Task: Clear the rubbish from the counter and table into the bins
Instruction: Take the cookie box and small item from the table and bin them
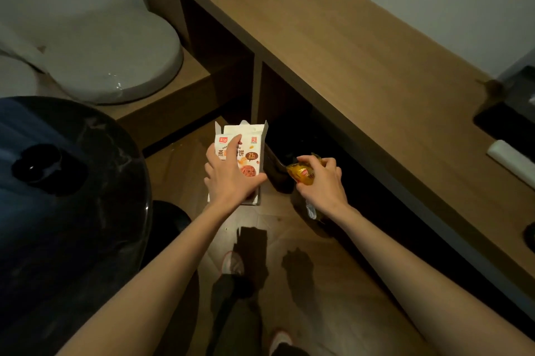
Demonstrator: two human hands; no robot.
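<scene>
The left grip [228, 179] covers the middle print on the biscuit box [249, 135]. The right grip [324, 182] hides most of the yellow wrapper [301, 171]. Shadow under the wooden tabletop [347, 51] hides what stands there. The round black tabletop [86, 210] runs off the left edge.

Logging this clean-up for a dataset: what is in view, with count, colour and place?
counter: one, brown wood, along the right
bin: one, black, under the counter
table: one, dark, round, at left
black item: one, on the table, kind unclear
seat: one, white, upper left
roll: one, white, on the counter, far right
box: one, white, printed, in the left hand
wrapper: one, yellow, in the right hand, by the bin
shoes: two, pale, on the floor, bottom
left hand: one, grips the box
right hand: one, grips the wrapper
</scene>
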